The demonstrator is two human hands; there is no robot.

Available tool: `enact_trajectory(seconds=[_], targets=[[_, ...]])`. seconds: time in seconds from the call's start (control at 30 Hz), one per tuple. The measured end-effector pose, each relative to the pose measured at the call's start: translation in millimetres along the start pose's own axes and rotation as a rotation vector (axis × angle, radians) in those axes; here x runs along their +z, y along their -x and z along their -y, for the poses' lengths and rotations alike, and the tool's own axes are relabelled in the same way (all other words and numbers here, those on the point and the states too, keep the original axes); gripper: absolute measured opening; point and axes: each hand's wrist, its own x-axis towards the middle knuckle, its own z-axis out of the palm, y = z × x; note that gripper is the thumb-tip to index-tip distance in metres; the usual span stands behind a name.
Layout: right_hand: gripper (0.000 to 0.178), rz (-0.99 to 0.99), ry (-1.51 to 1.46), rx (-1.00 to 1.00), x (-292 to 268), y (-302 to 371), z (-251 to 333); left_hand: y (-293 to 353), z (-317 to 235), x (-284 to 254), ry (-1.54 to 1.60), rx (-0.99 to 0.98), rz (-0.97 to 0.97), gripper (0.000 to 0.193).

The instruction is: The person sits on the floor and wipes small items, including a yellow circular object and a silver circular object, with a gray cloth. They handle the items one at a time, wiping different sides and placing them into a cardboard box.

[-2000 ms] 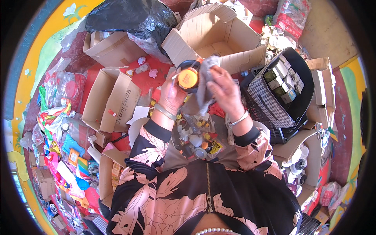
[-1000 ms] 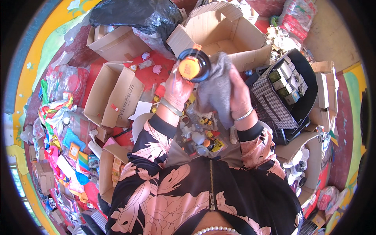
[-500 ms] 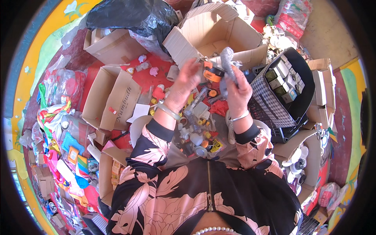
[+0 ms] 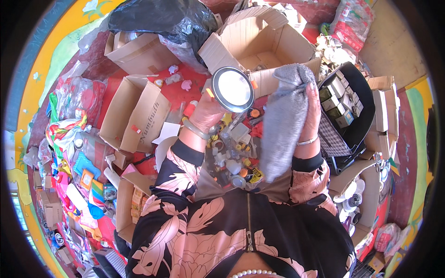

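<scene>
In my left hand [image 4: 207, 110] is a round recessed downlight [image 4: 232, 91] with a white face, a dark and silver rim and orange clips at its sides. Its white face is turned toward me, and most of my fingers are hidden behind it. A grey cloth [image 4: 283, 125] hangs down from my right hand [image 4: 312, 111], pinched near its upper end. Cloth and light are apart. Below them, between my legs, lies a heap of small parts [image 4: 234, 157], with yellow, orange, clear and white pieces.
A large open cardboard box [image 4: 259, 46] stands ahead. To the right, a black basket [image 4: 345, 134] holds small white boxes [image 4: 340, 99]. An open carton [image 4: 134, 116] is at the left, with a black plastic bag [image 4: 162, 23] beyond. Colourful clutter [image 4: 83, 185] covers the far left floor.
The downlight has turned from its side to show its white face. The grey cloth, bunched up before, now hangs long, and my right hand has moved right.
</scene>
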Motion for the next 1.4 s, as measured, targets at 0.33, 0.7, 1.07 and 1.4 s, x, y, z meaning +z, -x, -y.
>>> enact_trajectory(seconds=[0.33,0.7,1.07,1.4], targets=[[0.049,0.250,0.132,-0.061,33.0,16.8,-21.1,4.4,9.6,-1.4,0.044,-0.145,0.031,0.070],[0.025,0.448,0.303,0.100,31.1,25.2,-45.1,7.8,13.6,-2.9,-0.081,-0.123,-0.040,0.048],[0.021,0.343,0.016,0.352,-5.5,-6.2,-48.0,39.4,-92.4,-34.6,0.038,0.318,-0.425,0.031],[0.029,0.315,0.166,0.510,-4.0,3.9,-85.9,206.8,-192.0,-266.9,-1.222,-0.485,-0.822,0.048]])
